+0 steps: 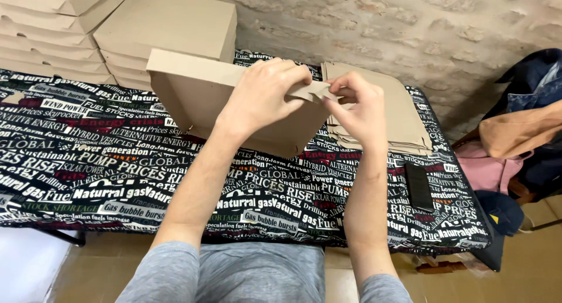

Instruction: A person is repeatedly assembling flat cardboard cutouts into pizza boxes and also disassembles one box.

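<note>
1. Table (pixel 88 180): covered by a black cloth printed all over with white, red and green lettering; it spans most of the view, set against a pale brick wall (pixel 410 22).
2. Stacks of folded cardboard boxes (pixel 70 22): upper left, at the back of the table, two piles side by side, brown, lids closed.
3. Part-folded cardboard box (pixel 199 98): held tilted above the table centre, its underside facing the camera, one long wall standing up along the top edge. Lower corner is near the cloth; contact cannot be told.
4. Pile of flat cardboard blanks (pixel 404 115): lies on the table to the right of the held box, behind the right hand.
5. Heap of clothes and bags (pixel 521 133): right edge, off the table; blue, tan and pink.
6. Left hand (pixel 263 95): fingers curled over the box's upper right corner, clamped on the wall and flap.
7. Right hand (pixel 360 107): fingertips pinched together on the corner flap (pixel 313 92), just beside the left hand.
8. Dark flat phone-like object (pixel 418 186): lies on the cloth, right of the forearms.
</note>
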